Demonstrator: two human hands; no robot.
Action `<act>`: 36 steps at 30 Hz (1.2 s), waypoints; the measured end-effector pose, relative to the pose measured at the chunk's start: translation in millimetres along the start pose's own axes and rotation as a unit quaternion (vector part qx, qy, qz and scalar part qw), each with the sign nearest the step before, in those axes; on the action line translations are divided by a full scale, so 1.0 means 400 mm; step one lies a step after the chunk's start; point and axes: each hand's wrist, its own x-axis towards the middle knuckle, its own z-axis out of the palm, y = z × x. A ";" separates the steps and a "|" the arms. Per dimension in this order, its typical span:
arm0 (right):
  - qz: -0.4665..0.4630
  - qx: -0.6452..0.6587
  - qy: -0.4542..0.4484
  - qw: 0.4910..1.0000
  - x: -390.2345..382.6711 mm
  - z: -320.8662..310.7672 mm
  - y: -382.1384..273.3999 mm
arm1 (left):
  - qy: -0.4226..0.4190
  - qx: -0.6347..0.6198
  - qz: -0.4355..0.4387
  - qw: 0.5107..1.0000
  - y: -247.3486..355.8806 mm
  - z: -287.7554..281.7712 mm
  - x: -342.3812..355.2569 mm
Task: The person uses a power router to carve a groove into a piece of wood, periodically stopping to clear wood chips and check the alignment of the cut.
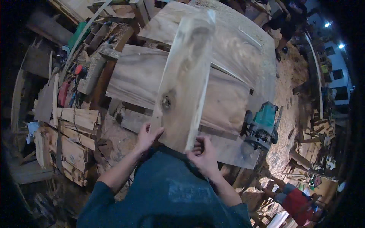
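A long wooden board (184,76) with a dark knot near its lower left edge reaches away from my body across the workbench. My left hand (148,136) grips the near left corner, its thumb lying on the top face. At the near right edge, my right hand (203,154) holds the board with curled fingers. The board's near end is close against my dark shirt. Beneath it lie wide wooden panels, one on the left (137,78) and one on the right (226,102).
A green power tool (265,117) stands at the bench's right side. Stacked wood offcuts (76,148) and a red-handled tool (63,94) are at left. Sawdust covers the floor (291,91) at right. A person in a red shirt (298,205) is at lower right, another person (291,19) at upper right.
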 end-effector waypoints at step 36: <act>-0.005 -0.316 0.234 0.919 0.662 -0.115 -0.060 | 0.487 0.189 0.152 0.839 -0.059 -0.834 0.335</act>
